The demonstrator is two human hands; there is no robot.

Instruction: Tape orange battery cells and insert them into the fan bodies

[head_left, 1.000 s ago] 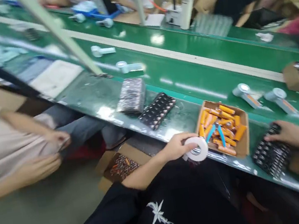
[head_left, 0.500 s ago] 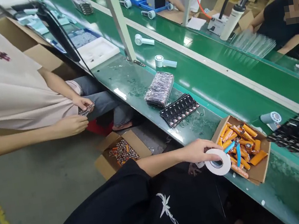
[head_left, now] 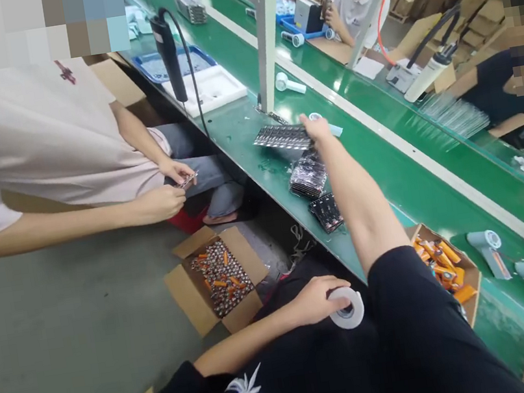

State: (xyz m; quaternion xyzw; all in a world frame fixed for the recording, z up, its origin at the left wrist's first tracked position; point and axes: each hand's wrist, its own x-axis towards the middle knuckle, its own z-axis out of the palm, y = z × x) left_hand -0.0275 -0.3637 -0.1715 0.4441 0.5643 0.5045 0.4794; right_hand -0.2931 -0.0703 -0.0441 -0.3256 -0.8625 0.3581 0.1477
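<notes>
My left hand (head_left: 319, 299) is closed on a roll of white tape (head_left: 357, 315), held in front of my black shirt. My right hand (head_left: 317, 128) reaches far out over the green bench, gripping a panel of black circuit boards (head_left: 280, 137) by its right end. Just below that panel lies a stack of wrapped, shiny-edged boards (head_left: 307, 175). Nearer to me is a smaller pile of black circuit boards (head_left: 326, 212), partly covered by my right forearm.
A carton of orange-wrapped cells (head_left: 464, 294) stands right of my arm; another carton (head_left: 183, 294) sits on the floor. Beside me a co-worker's hands (head_left: 174, 186) hold a small part. A screwdriver (head_left: 168, 56) hangs by the post (head_left: 269, 44). Handheld fans (head_left: 486, 248) lie on the belt.
My right hand has come into view over the bench with the panel of circuit boards, which was at the right edge before. My left hand has drawn the tape roll back from the orange-cell carton.
</notes>
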